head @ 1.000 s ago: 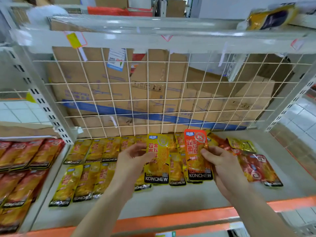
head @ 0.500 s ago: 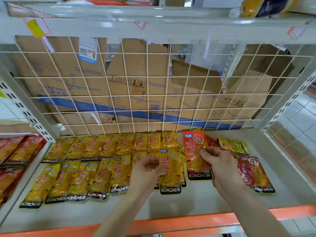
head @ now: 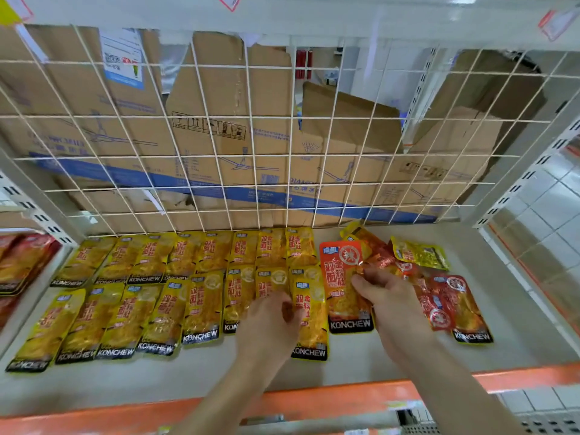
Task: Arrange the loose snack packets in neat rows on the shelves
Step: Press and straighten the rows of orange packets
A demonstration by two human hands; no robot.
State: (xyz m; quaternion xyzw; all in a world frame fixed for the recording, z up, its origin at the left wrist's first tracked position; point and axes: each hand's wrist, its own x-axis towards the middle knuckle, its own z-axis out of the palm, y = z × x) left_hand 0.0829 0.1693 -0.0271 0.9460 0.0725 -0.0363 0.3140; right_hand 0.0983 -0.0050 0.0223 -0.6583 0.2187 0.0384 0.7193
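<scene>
Here, KONCHEW across the yellow packets (head: 201, 309)

Flattened cardboard boxes (head: 219, 98) lean behind a white wire grid (head: 290, 157), with pale floor tiles (head: 558, 199) at right.

Sixteen yellow snack packets (head: 204, 306) lie flat in two rows of eight. There is one orange packet (head: 343, 287). To the right is a jumble of perhaps four red packets (head: 464, 302), overlapping too much to count surely, plus two loose yellow packets (head: 420, 255).
</scene>
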